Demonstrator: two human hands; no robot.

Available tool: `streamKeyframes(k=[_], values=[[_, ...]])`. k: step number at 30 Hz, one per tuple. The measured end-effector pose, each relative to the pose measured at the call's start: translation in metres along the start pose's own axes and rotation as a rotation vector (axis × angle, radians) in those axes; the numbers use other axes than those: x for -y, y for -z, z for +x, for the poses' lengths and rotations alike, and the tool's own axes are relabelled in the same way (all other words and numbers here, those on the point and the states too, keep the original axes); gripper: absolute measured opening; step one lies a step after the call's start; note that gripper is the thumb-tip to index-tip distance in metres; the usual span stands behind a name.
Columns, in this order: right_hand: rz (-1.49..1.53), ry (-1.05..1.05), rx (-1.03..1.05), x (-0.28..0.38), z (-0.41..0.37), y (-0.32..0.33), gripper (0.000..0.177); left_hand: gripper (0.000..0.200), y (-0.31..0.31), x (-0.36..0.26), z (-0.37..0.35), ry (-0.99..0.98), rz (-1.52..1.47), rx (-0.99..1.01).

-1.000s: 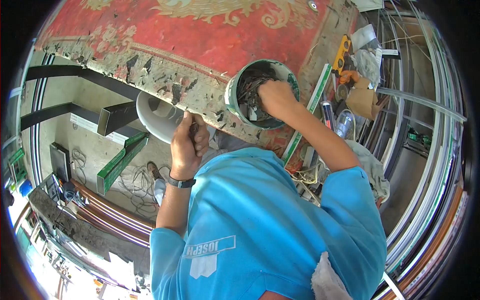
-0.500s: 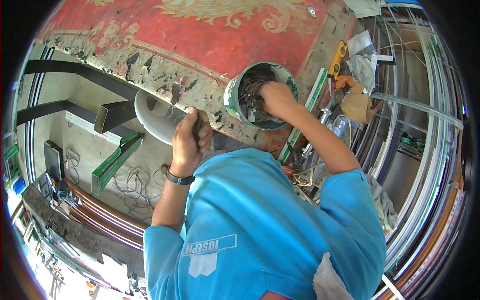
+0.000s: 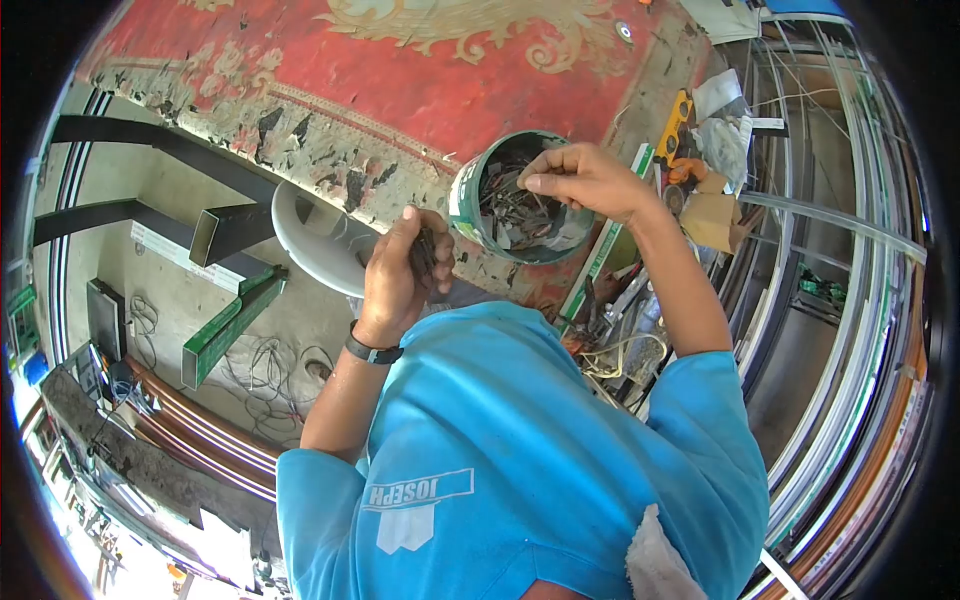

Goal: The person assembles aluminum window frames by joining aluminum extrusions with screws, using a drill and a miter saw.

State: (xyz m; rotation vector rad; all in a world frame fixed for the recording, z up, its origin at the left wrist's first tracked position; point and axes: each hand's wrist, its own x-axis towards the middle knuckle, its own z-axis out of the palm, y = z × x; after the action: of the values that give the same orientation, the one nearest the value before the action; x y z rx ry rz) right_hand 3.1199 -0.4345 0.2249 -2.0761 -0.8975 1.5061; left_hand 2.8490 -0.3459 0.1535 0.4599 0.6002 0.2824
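Observation:
My left hand (image 3: pixel 402 265) is curled round a bunch of small dark pieces (image 3: pixel 424 258) near the front edge of the red patterned cloth. Above the mouth of a green bucket (image 3: pixel 465 200), my right hand (image 3: pixel 585 182) is pinched, thumb and forefinger together; what it holds, if anything, is too small to name. Dark scraps and small metal-like pieces (image 3: pixel 515 205) lie inside the bucket. The bucket stands on the worn edge of the red cloth (image 3: pixel 430 95).
A white curved basin (image 3: pixel 310 250) is left of my left hand. Beyond the bucket lie a green-and-white strip (image 3: pixel 608 240), a yellow level (image 3: pixel 676 125) and a cardboard piece (image 3: pixel 708 215). Long metal profiles (image 3: pixel 860 300) fill the right side; black frames (image 3: pixel 215 165) stand at left.
My right hand has risen out of the bucket's contents toward its right rim. My left hand has shifted slightly right, and the dark pieces in it show more.

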Motion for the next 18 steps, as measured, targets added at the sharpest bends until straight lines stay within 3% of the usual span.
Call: streamKeyframes(k=[5,11,14,15,18], values=[[0.225,0.092,0.045,-0.003,-0.004,-0.004,0.026,0.047,-0.011,0.003,0.007,-0.032,0.039,0.051],[0.099,0.240,-0.022,0.047,-0.022,-0.027,0.020,0.043,-0.044,0.001,0.016,-0.057,-0.045,0.008],[-0.399,0.518,-0.443,0.009,0.010,-0.010,0.020,0.038,-0.035,-0.004,0.015,0.011,0.001,-0.005],[-0.676,0.522,-0.468,0.003,0.010,-0.004,0.016,0.038,-0.024,-0.004,0.015,0.037,-0.007,0.000],[-1.062,0.456,-0.300,-0.025,0.009,-0.013,0.014,0.041,-0.020,-0.004,0.009,0.062,0.000,-0.073]])
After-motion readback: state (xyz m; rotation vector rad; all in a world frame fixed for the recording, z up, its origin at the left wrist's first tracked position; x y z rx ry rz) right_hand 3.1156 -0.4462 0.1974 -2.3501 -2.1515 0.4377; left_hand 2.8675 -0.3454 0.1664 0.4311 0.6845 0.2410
